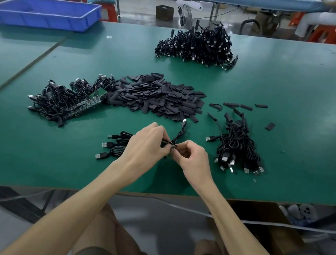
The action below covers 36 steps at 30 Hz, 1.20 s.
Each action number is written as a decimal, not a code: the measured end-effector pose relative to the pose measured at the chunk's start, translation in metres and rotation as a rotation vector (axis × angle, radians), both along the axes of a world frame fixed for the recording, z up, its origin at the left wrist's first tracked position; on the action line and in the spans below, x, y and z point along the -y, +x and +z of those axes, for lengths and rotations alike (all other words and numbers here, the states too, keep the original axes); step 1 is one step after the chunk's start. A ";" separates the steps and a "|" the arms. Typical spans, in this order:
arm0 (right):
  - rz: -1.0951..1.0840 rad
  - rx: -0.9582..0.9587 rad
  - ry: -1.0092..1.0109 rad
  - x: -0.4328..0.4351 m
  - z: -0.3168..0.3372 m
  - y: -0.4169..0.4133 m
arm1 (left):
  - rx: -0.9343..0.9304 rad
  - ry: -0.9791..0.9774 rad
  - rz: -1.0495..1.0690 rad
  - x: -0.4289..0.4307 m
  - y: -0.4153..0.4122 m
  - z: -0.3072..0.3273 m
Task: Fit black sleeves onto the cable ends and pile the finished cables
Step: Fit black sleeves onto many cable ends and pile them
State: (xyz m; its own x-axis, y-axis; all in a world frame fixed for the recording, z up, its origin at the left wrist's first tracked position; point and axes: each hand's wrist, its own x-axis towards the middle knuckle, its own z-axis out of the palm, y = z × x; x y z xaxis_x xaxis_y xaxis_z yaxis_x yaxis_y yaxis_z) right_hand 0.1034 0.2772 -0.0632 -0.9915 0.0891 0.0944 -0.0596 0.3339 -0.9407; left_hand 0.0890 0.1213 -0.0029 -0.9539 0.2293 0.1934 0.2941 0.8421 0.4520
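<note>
While my left hand (148,144) and right hand (191,161) pinch one cable (180,132), they sit near the table (300,100) front edge, beside a cable pile (239,148).

Blue tray (45,20) far left on green table (301,94); red stool (334,32), cardboard box (164,12) on floor beyond

Both bare forearms reach up from the lower edge, the left from 7 o'clock and the right from 5 o'clock, and converge near the centre. The left hand (146,143) lies back-up with fingers curled, its tips pinching the end of a cable (180,132) at its 3 o'clock side. The right hand (192,160) faces it, thumb and forefinger pinching the same end, the other fingers curled. The two hands' fingertips nearly touch.
</note>
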 end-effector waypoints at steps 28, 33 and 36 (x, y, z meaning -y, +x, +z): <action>-0.203 -0.049 -0.626 -0.009 0.002 -0.003 | -0.266 -0.070 0.231 0.080 -0.026 0.003; -0.222 -0.080 -0.686 -0.010 0.002 -0.003 | -0.174 -0.358 0.330 0.088 -0.023 -0.021; -0.234 -0.068 -0.669 -0.010 0.001 -0.003 | -0.143 -0.504 0.400 0.078 -0.020 -0.026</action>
State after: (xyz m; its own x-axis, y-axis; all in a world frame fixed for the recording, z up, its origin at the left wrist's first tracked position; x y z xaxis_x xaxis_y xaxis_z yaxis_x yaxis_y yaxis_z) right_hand 0.1003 0.2867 -0.0620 -0.9330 0.3598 0.0061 -0.1229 -0.3026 -0.9452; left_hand 0.0694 0.0436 -0.0291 -0.9573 -0.0417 0.2860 -0.0573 0.9973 -0.0463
